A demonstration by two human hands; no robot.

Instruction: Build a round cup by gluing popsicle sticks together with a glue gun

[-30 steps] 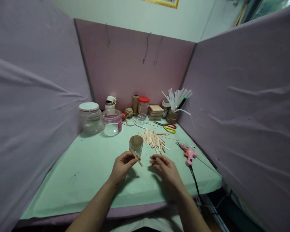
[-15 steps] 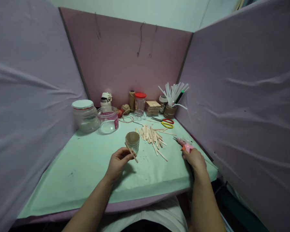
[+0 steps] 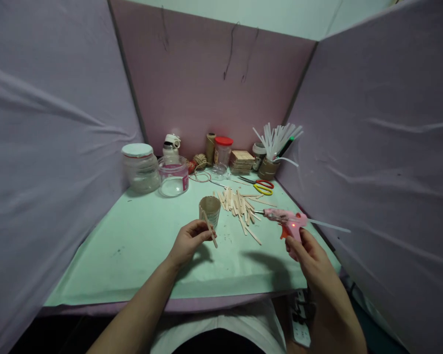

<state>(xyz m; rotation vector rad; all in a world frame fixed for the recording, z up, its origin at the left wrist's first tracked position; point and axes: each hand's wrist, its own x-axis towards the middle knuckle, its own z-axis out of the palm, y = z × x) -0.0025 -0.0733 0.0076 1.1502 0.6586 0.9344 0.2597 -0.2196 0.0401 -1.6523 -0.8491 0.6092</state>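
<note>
Holding a wooden stick (image 3: 210,229) slantwise at the near side of the cup (image 3: 213,216), pinching it between thumb and fingers in the grip of the left hand (image 3: 192,241); not showing clearly whether touching the cup wall. Grasping the pink glue gun (image 3: 290,220) by its handle in the grip of the right hand (image 3: 312,253), right of the cup and above the worktop (image 3: 140,255); pointing the nozzle (image 3: 259,212) toward the cup and showing a lit red lamp (image 3: 293,225). Trailing a glue stick (image 3: 328,225) from the rear, away from the cup. Leaving a pile of loose sticks (image 3: 238,201) lying just right of the cup. Keeping scissors (image 3: 257,182) behind and right of the cup, an open tub (image 3: 175,169) behind and left.

Likely risking burnt left fingertips by bringing a hot nozzle too close to so narrow a stick. Possibly risking stray glue on the pile by pressing the trigger (image 3: 283,233) early. Possibly risking a toppled cup by nudging it with knuckles or nozzle.
</note>
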